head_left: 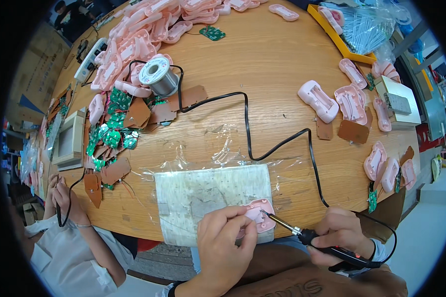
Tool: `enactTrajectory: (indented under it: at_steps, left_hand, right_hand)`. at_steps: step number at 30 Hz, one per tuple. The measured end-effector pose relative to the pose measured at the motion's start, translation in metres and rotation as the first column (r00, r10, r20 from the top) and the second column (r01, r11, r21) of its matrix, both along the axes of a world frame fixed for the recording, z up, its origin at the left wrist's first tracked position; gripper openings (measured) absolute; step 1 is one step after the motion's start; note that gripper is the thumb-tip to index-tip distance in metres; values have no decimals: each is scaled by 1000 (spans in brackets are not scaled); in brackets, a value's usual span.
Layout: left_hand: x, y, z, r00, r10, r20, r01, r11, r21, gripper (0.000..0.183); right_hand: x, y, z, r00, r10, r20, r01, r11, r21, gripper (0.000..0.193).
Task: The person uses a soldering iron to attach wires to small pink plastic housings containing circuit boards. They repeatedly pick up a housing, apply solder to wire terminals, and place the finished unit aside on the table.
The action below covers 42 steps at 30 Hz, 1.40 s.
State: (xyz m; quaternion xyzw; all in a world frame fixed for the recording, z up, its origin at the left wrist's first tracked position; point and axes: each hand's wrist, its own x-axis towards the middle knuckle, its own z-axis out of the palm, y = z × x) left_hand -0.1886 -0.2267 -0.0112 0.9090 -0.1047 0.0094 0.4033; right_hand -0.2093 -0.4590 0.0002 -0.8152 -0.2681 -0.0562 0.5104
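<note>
My left hand [225, 242] pinches a pink plastic half-shell [267, 223] over the near right part of a worn white mat [183, 198]. Its fingers cover the left side of the shell. In my right hand [341, 231] is a soldering iron [327, 247] with a black handle, held like a pen. The metal tip points left and down to the inside of the shell, by my left fingertips; whether it touches cannot be made out. A black cable [248, 133] winds from near my right hand across the table toward the solder spool [156, 76].
Green circuit boards with brown plates [116, 171] lie left of the mat, below a heap of pink shells [129, 49]. More shells [317, 101] sit at right, near a metal block [399, 101] and a yellow tray [352, 52]. A co-worker's hands [67, 198] are at far left.
</note>
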Motion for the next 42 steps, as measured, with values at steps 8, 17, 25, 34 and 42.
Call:
enactTrajectory:
  at_steps: [8, 17, 25, 34, 42]
  left_hand:
    - [0, -1, -1, 1000, 18, 6, -18, 999, -29, 16]
    - [-2, 4, 5, 996, -46, -73, 44, 999, -26, 9]
    - [-2, 0, 1, 999, -33, -28, 33, 999, -5, 14]
    - [56, -3, 33, 988, 126, 87, -99, 961, -259, 14]
    - [146, 109, 37, 817, 231, 528, -498, 744, 445, 27]
  right_hand:
    - [5, -5, 8, 991, 135, 5, -132, 979, -154, 22]
    - [-2, -11, 7, 999, 26, -28, -26, 1000, -9, 23]
    - [-3, -6, 3, 997, 79, -12, -80, 994, -71, 19]
    - [-5, -25, -5, 962, -257, 95, 242, 959, 145, 24]
    - [-2, -33, -17, 933, -341, 115, 318, 931, 179, 24]
